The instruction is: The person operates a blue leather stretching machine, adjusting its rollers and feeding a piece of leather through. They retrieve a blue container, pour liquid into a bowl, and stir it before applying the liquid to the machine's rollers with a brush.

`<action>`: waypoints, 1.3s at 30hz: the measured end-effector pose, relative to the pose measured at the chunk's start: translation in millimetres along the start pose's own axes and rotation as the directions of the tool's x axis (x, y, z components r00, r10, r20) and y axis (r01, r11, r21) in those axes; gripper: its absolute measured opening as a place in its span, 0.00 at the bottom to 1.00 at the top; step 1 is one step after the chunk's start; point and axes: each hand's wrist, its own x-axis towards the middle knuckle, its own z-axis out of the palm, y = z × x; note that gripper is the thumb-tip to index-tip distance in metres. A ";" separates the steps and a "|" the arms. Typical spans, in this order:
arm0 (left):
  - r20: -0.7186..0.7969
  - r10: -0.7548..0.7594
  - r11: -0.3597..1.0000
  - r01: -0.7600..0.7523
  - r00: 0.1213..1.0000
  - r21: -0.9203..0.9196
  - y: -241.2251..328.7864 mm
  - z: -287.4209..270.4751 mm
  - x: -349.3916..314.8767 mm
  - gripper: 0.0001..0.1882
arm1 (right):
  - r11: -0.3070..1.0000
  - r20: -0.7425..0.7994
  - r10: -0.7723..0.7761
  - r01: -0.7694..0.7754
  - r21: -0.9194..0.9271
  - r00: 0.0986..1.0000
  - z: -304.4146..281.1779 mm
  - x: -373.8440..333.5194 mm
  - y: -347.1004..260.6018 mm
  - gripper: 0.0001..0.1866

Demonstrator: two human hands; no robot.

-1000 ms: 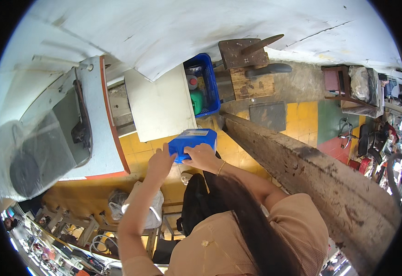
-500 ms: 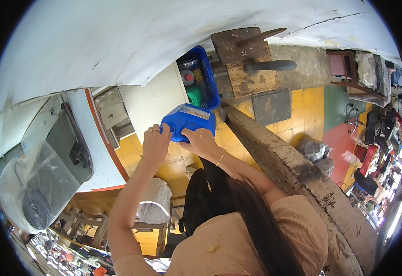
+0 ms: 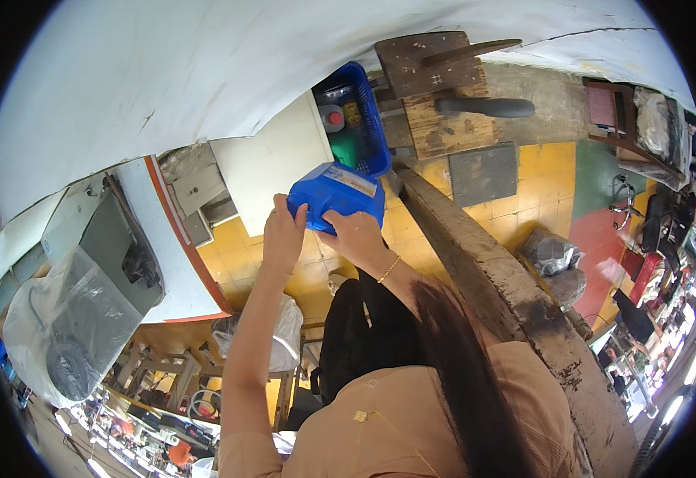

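Observation:
Both hands grip a closed blue plastic box [image 3: 336, 193] with a pale label on its top. My left hand [image 3: 284, 231] clasps its near left corner, and my right hand [image 3: 354, 233] grips its near edge from below. The box is raised in front of me, just below an open blue crate [image 3: 372, 127] that holds a red-capped item and a green item. My arms reach up from a tan shirt, with a thin bracelet on the right wrist.
A white panel [image 3: 272, 163] stands left of the crate. A long worn wooden beam [image 3: 515, 295] runs along the right. A dark wooden stool [image 3: 431, 72] sits beyond the crate. A plastic-covered machine on a white table [image 3: 85, 303] is at left. Yellow floor tiles lie below.
Both hands have carried the blue box up and away from me, closer to the open blue crate. The view has tilted with it.

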 end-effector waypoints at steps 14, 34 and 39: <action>0.118 -0.014 0.974 0.041 0.993 -0.225 -24.8 48.0 25.0 0.38 | 0.892 -0.100 0.442 -0.426 0.147 0.891 30.2 16.0 70.6 0.16; 0.595 -0.547 0.594 0.774 0.589 -0.219 -171.5 124.9 -174.8 0.19 | 0.809 -0.338 0.586 -0.556 0.192 0.736 150.1 147.7 235.1 0.21; 0.604 -0.515 0.440 0.792 0.608 -0.423 -171.4 144.2 -170.8 0.18 | 0.735 -0.171 0.678 -0.654 0.178 0.715 196.6 157.8 273.9 0.21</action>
